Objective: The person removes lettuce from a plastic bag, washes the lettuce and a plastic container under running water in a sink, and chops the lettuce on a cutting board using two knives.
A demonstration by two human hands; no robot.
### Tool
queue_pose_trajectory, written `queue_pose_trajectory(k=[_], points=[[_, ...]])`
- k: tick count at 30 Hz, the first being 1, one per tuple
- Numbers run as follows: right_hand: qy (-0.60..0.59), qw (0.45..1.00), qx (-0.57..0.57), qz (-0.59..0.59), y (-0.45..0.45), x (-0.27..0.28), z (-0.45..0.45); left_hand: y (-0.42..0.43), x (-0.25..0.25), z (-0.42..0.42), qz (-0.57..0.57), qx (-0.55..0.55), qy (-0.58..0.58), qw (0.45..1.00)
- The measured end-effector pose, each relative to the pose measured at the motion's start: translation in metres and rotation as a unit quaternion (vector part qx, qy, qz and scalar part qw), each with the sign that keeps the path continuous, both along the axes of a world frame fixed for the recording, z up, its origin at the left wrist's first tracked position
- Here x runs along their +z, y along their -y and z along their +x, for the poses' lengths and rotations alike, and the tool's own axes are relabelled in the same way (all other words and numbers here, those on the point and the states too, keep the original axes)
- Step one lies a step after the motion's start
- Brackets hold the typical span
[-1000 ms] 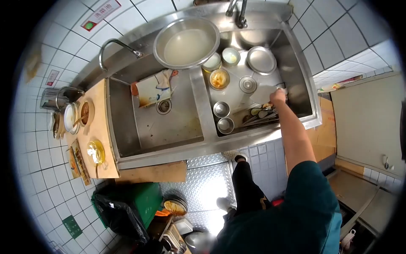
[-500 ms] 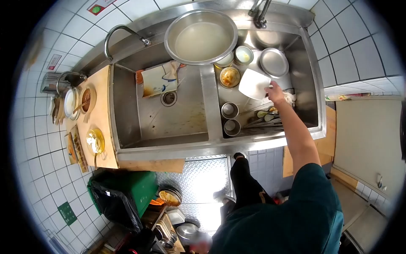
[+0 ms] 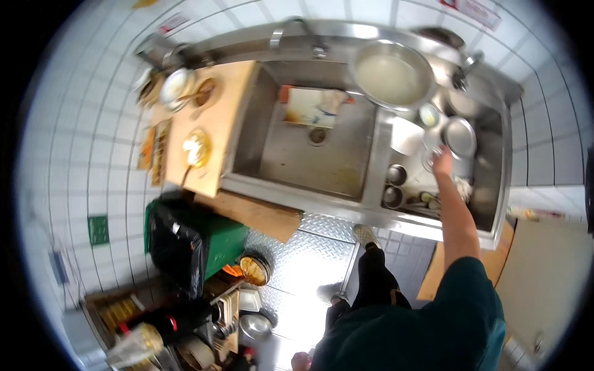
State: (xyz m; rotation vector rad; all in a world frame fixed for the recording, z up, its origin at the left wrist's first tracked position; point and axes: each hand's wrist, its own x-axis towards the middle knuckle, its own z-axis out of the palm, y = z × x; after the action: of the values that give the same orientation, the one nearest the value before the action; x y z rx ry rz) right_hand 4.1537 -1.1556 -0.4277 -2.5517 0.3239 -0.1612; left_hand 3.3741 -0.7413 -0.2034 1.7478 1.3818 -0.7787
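Note:
Over the right-hand sink basin [image 3: 489, 154], my right hand [image 3: 442, 162] reaches down beside a pale round shape that is too blurred to name. Motion smears its fingers, so its grip is unclear. Just left of it lies a white square dish [image 3: 407, 136], apart from the hand. A round metal dish [image 3: 460, 137] lies beyond the hand, with a small bowl [image 3: 429, 115] to its left. Two metal cups [image 3: 396, 175] stand near the divider, and utensils [image 3: 430, 201] lie toward the front. Low at the bottom edge, my left hand [image 3: 301, 362] is partly visible and blurred.
A large metal basin of cloudy liquid [image 3: 393, 74] rests at the back over the divider. The left sink [image 3: 297, 154] holds a stained board [image 3: 309, 106] and cloth. A wooden counter [image 3: 226, 123] carries bowls; a green bin [image 3: 223, 244] stands below. Stacked plates [image 3: 255, 270] sit on the floor.
My right hand has let go of the white square dish, which now lies in the right basin. The hand is now to the right of it. The view has swung left.

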Motion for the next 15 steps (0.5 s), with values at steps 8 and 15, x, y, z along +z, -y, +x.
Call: queue_pose_trajectory(k=[8,15], points=[[0.185,0.955,-0.064,-0.223,0.031,0.108,-0.077,0.07,-0.06,-0.158,0.072,0.103,0.085,0.988],[0.273,0.925,0.125,-0.233,-0.214,0.178,-0.227,0.141,-0.201,-0.298,0.057,-0.077,-0.027,0.995]])
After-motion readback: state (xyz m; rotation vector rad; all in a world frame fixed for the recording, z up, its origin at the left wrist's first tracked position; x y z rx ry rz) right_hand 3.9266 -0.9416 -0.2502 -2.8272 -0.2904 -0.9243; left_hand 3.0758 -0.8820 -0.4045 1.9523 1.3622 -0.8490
